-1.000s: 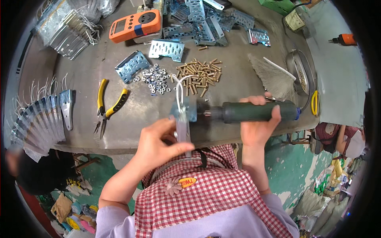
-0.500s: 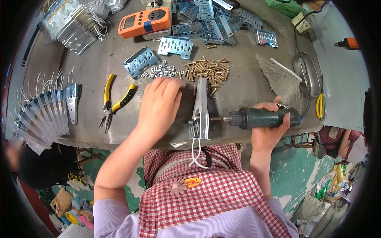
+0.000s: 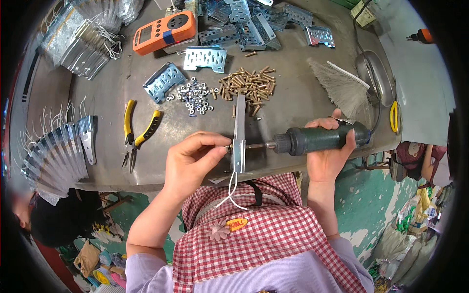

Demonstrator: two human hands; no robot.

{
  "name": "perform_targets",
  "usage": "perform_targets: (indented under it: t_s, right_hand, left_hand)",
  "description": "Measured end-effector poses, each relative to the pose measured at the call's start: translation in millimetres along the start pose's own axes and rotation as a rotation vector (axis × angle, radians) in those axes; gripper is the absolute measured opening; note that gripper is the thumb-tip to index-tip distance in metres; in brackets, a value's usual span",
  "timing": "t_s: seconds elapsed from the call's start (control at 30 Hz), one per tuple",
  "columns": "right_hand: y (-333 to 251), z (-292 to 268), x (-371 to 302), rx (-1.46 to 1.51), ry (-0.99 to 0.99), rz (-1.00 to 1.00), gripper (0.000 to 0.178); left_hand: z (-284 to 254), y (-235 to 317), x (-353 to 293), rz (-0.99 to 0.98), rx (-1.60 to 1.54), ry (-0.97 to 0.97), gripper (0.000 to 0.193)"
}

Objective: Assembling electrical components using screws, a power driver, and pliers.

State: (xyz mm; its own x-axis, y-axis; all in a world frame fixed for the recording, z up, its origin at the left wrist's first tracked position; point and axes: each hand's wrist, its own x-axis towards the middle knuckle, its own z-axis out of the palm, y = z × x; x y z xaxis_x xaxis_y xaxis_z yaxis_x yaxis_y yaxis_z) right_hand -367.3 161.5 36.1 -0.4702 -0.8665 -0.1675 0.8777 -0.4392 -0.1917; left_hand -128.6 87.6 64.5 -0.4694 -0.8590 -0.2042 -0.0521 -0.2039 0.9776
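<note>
A long metal bracket part [image 3: 239,122] with a perforated blue-silver end and a white wire loop [image 3: 231,193] stands at the bench's front edge. My right hand [image 3: 325,163] is wrapped round a dark green electric screwdriver [image 3: 317,139], its bit [image 3: 256,145] reaching the bracket's right side. On the opposite side my left hand [image 3: 193,161] pinches something small at the bracket, mostly hidden by thumb and forefinger. Just beyond it lie a heap of small nuts [image 3: 198,93] and a pile of brass-coloured screws [image 3: 249,84].
Yellow-handled pliers [image 3: 131,132] lie to the left, near a fanned row of finished-looking parts [image 3: 58,151] with wires. Perforated brackets [image 3: 205,58] and an orange meter [image 3: 165,31] sit farther back. A brush [image 3: 342,85], metal dish [image 3: 386,78] and yellow-handled scissors [image 3: 394,117] are at right.
My left hand has come back from beside the nuts and screws to the bracket's left side, its fingers now pinched there. The view has shifted slightly; the right hand still grips the screwdriver.
</note>
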Motion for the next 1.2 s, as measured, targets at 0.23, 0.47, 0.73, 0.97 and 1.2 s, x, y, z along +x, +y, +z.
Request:
perform_targets:
  t_s: [0.23,0.47,0.73,0.97,1.2]
  right_hand:
    - [0,5,-2,-0.01,-0.015,-0.026,0.039]
    - [-3,2,-8,0.041,-0.01,0.017,0.043]
    - [-7,-4,-7,0.037,0.027,0.025,0.047]
    - [-7,-4,-5,0.035,0.021,0.023,0.048]
    - [-7,-5,-3,0.031,0.029,0.007,0.048]
  left_hand:
    - [7,-1,-1,0.006,-0.082,0.045,0.013]
    - [15,-10,-15,0.148,0.02,0.092,0.016]
    - [-71,15,6,0.278,1.377,0.425,0.046]
    - [-105,15,10,0.078,1.073,0.492,0.03]
    - [-132,-4,-2,0.401,0.573,0.656,0.011]
